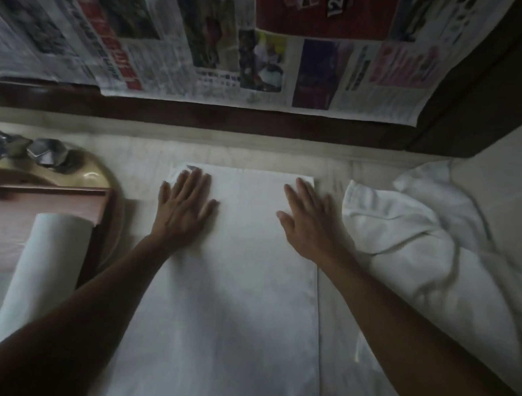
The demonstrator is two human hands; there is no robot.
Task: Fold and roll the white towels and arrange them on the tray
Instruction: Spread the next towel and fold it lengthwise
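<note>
Folding looks done, now smoothing: left hand (185, 205) & right hand (308, 222) lie flat, fingers straight, pressing far end of folded towel (235, 286), gripping nothing. Next, probably: pinch that end w/ both hands, roll tight, put beside rolled towel (46, 266) on tray (44, 200).

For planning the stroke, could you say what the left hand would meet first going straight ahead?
The left hand would leave the folded towel, then likely reach the dark wooden ledge; depth unclear.
</note>
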